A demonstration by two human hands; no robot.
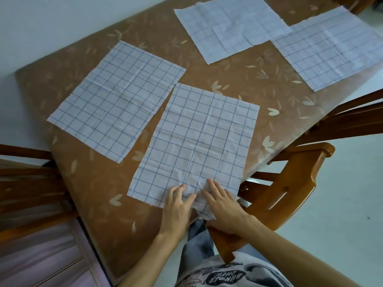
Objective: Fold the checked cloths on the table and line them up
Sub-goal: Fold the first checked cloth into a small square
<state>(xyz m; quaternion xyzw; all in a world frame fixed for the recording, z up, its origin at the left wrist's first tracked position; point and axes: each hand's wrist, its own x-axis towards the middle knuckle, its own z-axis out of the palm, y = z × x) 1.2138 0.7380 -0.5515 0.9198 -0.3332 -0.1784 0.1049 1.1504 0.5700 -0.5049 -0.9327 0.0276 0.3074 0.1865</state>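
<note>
Several white cloths with a blue check lie flat and unfolded on the brown table [99,183]. The nearest cloth [196,141] lies in front of me, its near edge hanging slightly over the table corner. My left hand [178,206] and my right hand [223,208] both rest on its near edge, side by side, fingers fairly straight, and the fabric is bunched a little between them. A second cloth [116,98] lies to the left. Two more cloths [230,27] [333,52] lie at the far side, slightly overlapping.
The table carries a brown cover with a pale leaf print. A wooden chair [290,183] stands at the near right corner, another chair [352,119] further right, and a wooden chair [27,183] at the left. A white wall runs behind the table.
</note>
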